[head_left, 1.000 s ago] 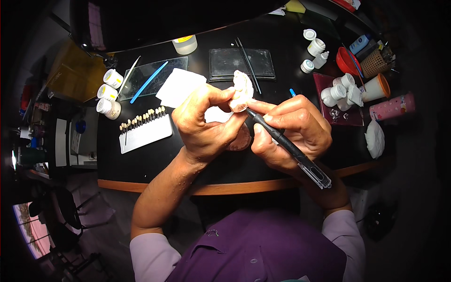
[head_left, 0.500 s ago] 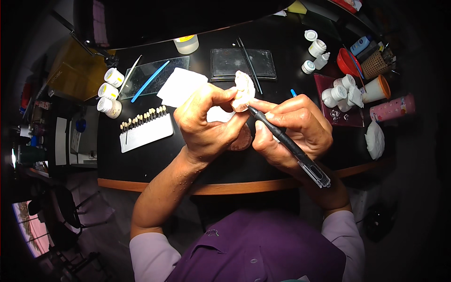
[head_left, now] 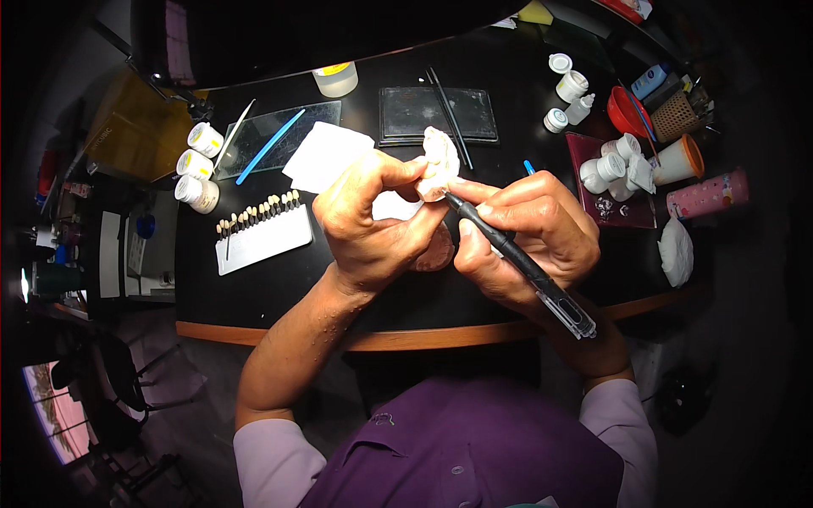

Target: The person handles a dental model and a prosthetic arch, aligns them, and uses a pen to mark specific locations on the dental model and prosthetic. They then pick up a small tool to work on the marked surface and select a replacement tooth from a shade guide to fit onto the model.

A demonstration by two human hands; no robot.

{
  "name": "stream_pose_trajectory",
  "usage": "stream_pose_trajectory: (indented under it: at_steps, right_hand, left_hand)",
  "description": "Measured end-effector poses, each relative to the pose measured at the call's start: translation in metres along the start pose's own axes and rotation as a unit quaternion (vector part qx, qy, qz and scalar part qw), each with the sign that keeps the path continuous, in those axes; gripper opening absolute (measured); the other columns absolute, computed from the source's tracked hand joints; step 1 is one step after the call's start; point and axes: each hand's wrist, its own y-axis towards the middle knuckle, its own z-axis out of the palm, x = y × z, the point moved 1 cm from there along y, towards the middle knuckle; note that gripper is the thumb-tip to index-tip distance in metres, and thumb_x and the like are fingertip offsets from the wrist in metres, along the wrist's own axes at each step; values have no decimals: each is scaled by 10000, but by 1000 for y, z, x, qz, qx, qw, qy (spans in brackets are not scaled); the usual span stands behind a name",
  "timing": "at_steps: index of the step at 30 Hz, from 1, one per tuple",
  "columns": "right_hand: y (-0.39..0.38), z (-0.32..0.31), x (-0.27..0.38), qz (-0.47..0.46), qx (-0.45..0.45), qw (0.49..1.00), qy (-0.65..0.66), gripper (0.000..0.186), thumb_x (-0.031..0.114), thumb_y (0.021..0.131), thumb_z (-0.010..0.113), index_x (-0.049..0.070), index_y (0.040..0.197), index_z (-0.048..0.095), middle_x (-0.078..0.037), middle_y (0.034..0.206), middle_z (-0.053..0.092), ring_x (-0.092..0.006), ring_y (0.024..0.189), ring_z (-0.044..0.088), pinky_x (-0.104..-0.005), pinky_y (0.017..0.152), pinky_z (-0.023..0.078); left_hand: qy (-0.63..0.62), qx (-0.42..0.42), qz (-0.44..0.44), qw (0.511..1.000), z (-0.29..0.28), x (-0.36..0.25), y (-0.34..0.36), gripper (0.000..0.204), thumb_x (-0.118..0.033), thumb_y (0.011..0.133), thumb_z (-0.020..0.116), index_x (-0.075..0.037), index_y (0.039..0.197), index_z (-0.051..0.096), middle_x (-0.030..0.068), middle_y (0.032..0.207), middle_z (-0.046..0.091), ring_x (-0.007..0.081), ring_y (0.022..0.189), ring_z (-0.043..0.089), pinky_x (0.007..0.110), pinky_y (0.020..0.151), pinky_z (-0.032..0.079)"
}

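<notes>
My left hand (head_left: 368, 207) pinches a small cream-white piece, which looks like a dental cast (head_left: 439, 157), between thumb and fingers above the middle of the table. In my right hand (head_left: 546, 224) is a black pen (head_left: 529, 267), gripped like a writing tool. Its tip meets the lower end of the cast, or lies very close to it; I cannot tell which. One fingertip of that hand rests near the cast. Partly hidden under my left hand lies a pinkish, rounded piece (head_left: 436, 254).
A tooth shade guide (head_left: 264, 241), white paper (head_left: 329, 159) and a glass slab with a blue stick (head_left: 271, 146) lie left. Lidded white jars (head_left: 195, 164) stand beyond. A dark flat case (head_left: 406, 118) sits behind the cast. On the right are a maroon tray (head_left: 578, 152) and a red bowl (head_left: 622, 114).
</notes>
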Motion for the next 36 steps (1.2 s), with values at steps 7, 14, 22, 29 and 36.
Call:
stream_pose_trajectory:
  at_steps: [7,14,22,29,36]
  right_hand:
    - [0,0,-2,-10,-3,1000,3,209,-25,785,867,-51,895,691,-117,819,639,-142,716,689,-431,824,696]
    - [0,-1,0,-4,1,1000,-15,203,-24,786,861,-47,886,686,-114,818,637,-134,710,680,-429,822,697]
    - [1,1,-2,-13,-7,1000,-13,206,-71,752,843,-43,869,676,-107,805,619,-127,695,663,-413,813,701]
    - [-1,-1,-2,-1,1,1000,-8,202,-73,751,839,-42,856,669,-114,813,628,-129,694,674,-405,804,702]
    - [0,-5,-1,-10,51,999,-13,233,-81,811,782,-22,967,619,-119,879,602,-115,738,631,-519,882,679]
  left_hand:
    - [9,0,8,1000,-1,0,1,280,-11,723,898,25,952,742,75,810,721,149,729,723,268,653,568]
    - [2,-1,5,1000,0,0,0,273,-10,725,896,22,948,741,75,807,722,147,723,722,267,650,565]
    - [7,2,7,1000,0,-1,1,279,-7,722,894,26,954,742,74,808,723,150,722,726,266,657,577]
    - [2,2,9,1000,0,2,-1,290,-5,717,893,30,963,743,78,824,726,154,740,732,266,662,583]
    - [-11,3,0,1000,0,1,-1,296,11,718,884,35,977,742,80,833,728,151,735,733,261,658,589]
